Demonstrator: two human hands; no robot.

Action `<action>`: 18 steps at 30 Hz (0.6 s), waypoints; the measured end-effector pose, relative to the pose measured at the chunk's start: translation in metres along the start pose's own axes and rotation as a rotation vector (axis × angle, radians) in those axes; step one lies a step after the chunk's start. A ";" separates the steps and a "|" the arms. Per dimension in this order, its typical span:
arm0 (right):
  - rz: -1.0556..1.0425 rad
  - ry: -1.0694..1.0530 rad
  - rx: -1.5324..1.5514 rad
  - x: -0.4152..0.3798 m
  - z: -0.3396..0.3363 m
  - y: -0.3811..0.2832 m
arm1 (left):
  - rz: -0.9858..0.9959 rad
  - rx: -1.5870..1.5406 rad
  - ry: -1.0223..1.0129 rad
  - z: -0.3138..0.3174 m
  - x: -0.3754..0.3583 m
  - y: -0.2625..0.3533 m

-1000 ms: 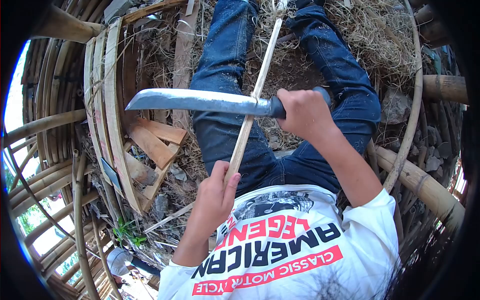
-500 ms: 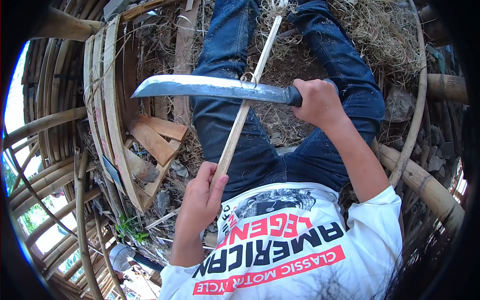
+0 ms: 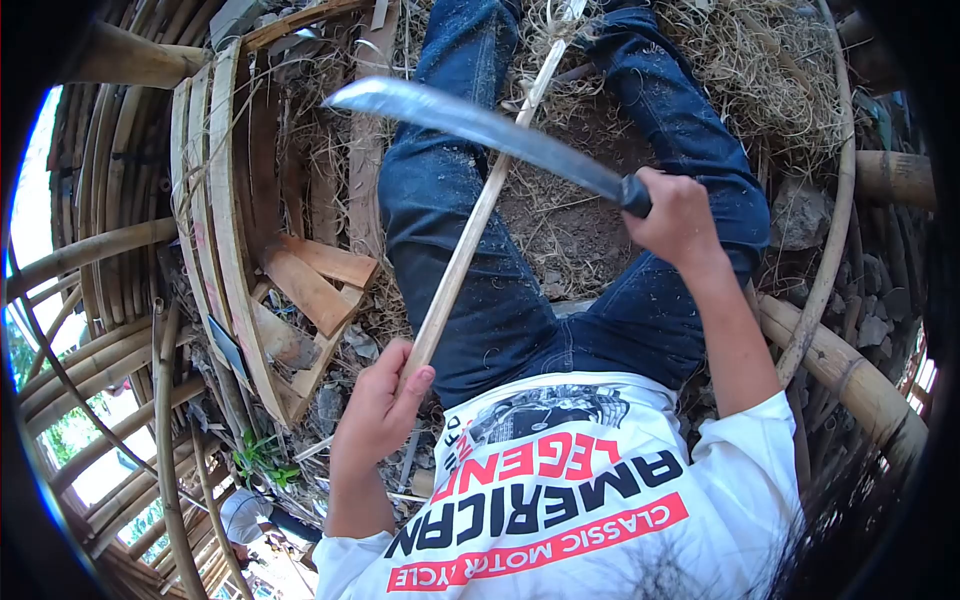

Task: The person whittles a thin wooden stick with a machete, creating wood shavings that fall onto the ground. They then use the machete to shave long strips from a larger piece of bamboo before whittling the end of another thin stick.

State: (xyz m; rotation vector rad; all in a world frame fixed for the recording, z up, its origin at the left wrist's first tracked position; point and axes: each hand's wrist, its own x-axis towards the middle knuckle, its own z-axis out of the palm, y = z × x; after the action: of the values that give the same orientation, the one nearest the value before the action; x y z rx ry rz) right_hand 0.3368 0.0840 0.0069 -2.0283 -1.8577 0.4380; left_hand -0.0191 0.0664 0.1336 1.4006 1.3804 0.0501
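A machete (image 3: 480, 125) with a dark handle is gripped in my right hand (image 3: 677, 218), fingers wrapped round it near my right knee. Its blade slants up to the left and crosses over a long pale strip of split bamboo (image 3: 470, 245). My left hand (image 3: 383, 398) holds the strip's lower end, thumb on top, close to the front of my shirt. From there the strip runs up between my legs, its far end among the shavings. A small curl of shaving shows on it close to the blade. The blade is slightly blurred.
Fibrous shavings (image 3: 770, 80) heap up beyond my right leg. On the left lies a wooden crate (image 3: 235, 250) with loose boards (image 3: 310, 285). Bamboo poles (image 3: 840, 370) border the right side, near some stones (image 3: 800, 213). Another person (image 3: 245, 515) shows at the lower left.
The machete has slid up along the strip, away from my body, and its blade has tilted. My right hand moved up and right. My left hand drew slightly back and left with the strip.
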 end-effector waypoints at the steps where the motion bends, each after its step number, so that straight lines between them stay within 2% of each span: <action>1: -0.039 -0.015 0.022 -0.002 0.002 -0.008 | 0.001 0.004 0.004 0.002 0.002 0.002; 3: -0.091 -0.059 0.070 -0.006 0.004 -0.032 | -0.078 0.043 -0.054 0.010 0.005 0.007; 5: -0.135 -0.101 0.115 -0.005 0.008 -0.050 | -0.056 0.054 -0.039 0.021 0.009 0.001; 7: -0.219 -0.132 0.149 -0.002 0.013 -0.060 | 0.035 0.116 0.067 0.029 0.013 -0.004; 12: -0.184 -0.212 0.086 0.018 0.017 -0.049 | 0.052 0.202 0.114 0.042 0.008 -0.004; 17: 0.045 -0.114 0.044 0.045 0.020 -0.014 | 0.034 0.213 0.097 0.041 0.002 -0.007; 18: 0.014 -0.124 0.024 0.048 0.023 -0.008 | 0.027 0.210 0.091 0.041 0.003 -0.004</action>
State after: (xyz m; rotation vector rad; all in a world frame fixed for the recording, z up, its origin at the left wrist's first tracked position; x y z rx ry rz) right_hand 0.3234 0.1335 -0.0089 -2.0424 -1.9003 0.5993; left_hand 0.0069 0.0414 0.1133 1.6083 1.4748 -0.0143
